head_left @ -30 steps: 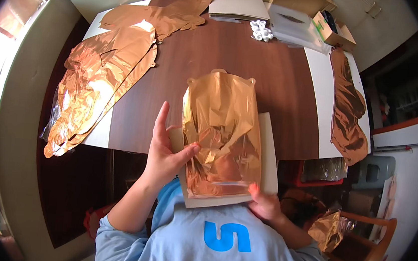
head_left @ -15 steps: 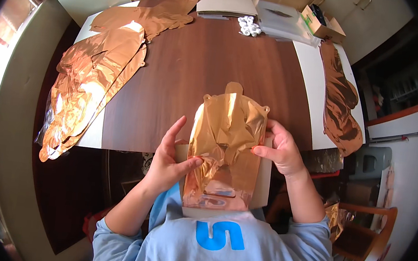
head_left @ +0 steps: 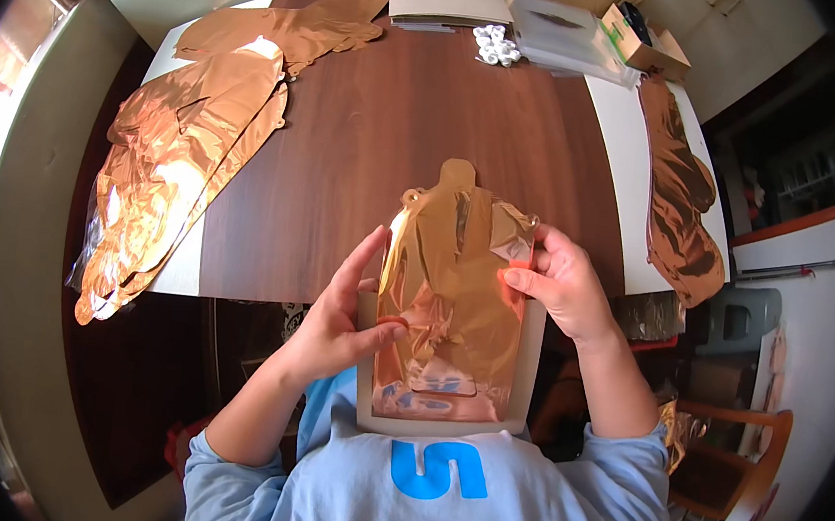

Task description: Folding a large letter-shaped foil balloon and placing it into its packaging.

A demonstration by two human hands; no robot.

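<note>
A folded rose-gold foil balloon (head_left: 458, 305), flat and uninflated, lies over a pale card (head_left: 441, 429) in front of my chest, at the table's near edge. Its rounded tab points away from me, with a small looped ear at each upper corner. My left hand (head_left: 343, 322) grips the left side, thumb flat on the foil and fingers along and behind the edge. At the upper right edge, my right hand (head_left: 566, 287) pinches the foil between thumb and fingers. The card's rim shows below the foil and along both sides.
More flat foil balloons (head_left: 187, 148) are piled on the table's left, with another (head_left: 680, 195) at the right edge. Along the back sit white coiled ribbons (head_left: 497, 45), white sheets (head_left: 450, 0), clear plastic bags (head_left: 569, 39) and a small open box (head_left: 650, 42). A wooden chair (head_left: 719, 470) stands right.
The foil has been smoothed flatter and sits more squarely over the card. My right hand has moved slightly up along its edge, while my left hand stays nearly in place.
</note>
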